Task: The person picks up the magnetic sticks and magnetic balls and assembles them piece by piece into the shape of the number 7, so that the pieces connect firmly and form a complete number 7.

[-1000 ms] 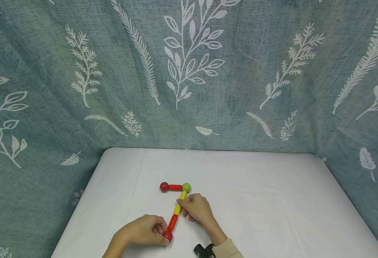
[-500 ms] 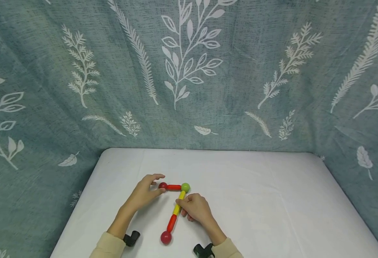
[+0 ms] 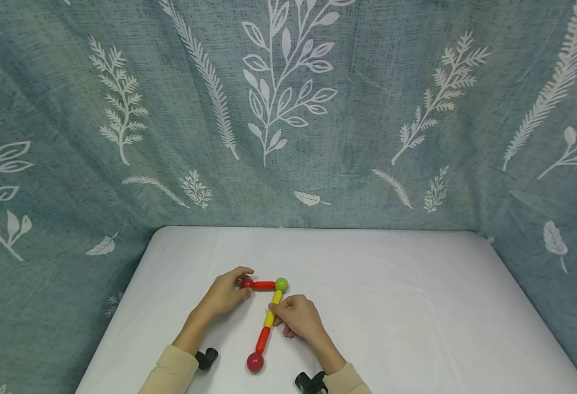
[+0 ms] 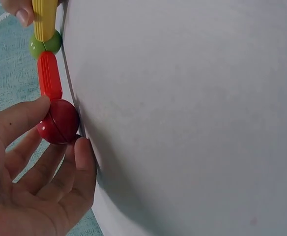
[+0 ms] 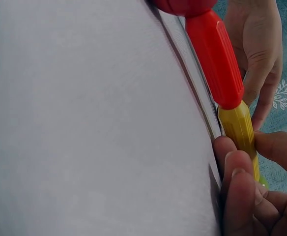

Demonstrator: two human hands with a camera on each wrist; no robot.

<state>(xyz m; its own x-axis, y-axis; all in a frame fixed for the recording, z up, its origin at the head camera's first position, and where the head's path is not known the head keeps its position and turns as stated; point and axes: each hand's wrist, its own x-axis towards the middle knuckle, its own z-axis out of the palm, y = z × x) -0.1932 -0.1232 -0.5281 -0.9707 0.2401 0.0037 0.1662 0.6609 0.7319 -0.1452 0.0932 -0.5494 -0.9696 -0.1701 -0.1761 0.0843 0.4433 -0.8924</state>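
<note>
A chain of toy rods and balls lies on the white table in the head view. At its far left end is a dark red ball [image 4: 59, 122]; my left hand [image 3: 224, 293] holds it between thumb and curled fingers. From that ball a short red rod [image 3: 264, 285] runs to a green ball [image 3: 281, 284]. A yellow rod [image 3: 277, 297] slants toward me from the green ball, pinched by my right hand [image 3: 300, 318] between thumb and fingers. Beyond the yellow rod come a second red rod [image 3: 262, 340] and a larger red ball [image 3: 255, 362] at the near end.
The white-covered table [image 3: 391, 306] extends to both sides of the chain. A green curtain [image 3: 357, 153] with white leaf prints hangs behind and beside it. Dark wrist devices, one on the left wrist [image 3: 207, 358] and one on the right wrist [image 3: 310, 382], stick out near the sleeves.
My left hand has left the near red ball, moved away from me to the far red ball and closed its fingers round it. The right hand has kept its pinch on the yellow rod.
</note>
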